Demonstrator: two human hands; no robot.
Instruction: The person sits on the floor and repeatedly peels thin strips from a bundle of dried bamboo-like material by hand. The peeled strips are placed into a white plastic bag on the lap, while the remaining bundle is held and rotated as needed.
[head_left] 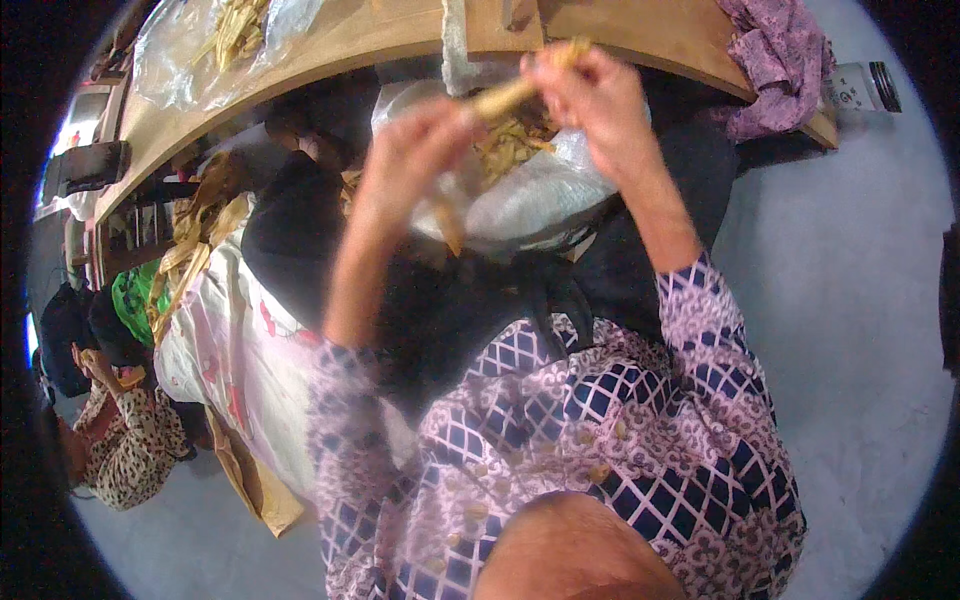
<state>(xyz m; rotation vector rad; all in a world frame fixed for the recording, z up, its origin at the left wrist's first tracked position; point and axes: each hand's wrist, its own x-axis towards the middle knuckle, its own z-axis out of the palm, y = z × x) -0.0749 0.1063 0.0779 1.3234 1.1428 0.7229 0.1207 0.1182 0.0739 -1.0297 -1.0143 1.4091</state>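
Note:
Above a plastic bag, my left hand point(425, 145) and my right hand point(590, 95) stretch a tan strip of dried leaf point(508, 96) between them. Twisted or rolled in look, the strip slants up to the right, and its end pokes out past my right fingers. Both hands are closed on it; motion blurs the left one. Below them, the whitish plastic bag point(540, 210) holds a heap of dried yellow-brown leaf pieces point(505, 155). A brown strip point(448, 228) hangs beneath my left hand, blurred, and I cannot tell whether that hand holds it.
A curved wooden table point(340, 45) runs across the far side, bearing a clear plastic bag point(190, 50) of dried leaves and a purple cloth point(770, 65). A clear jar point(865, 87) lies beyond. Left are a white sack point(240, 350) with long dried leaves and another person point(130, 430).

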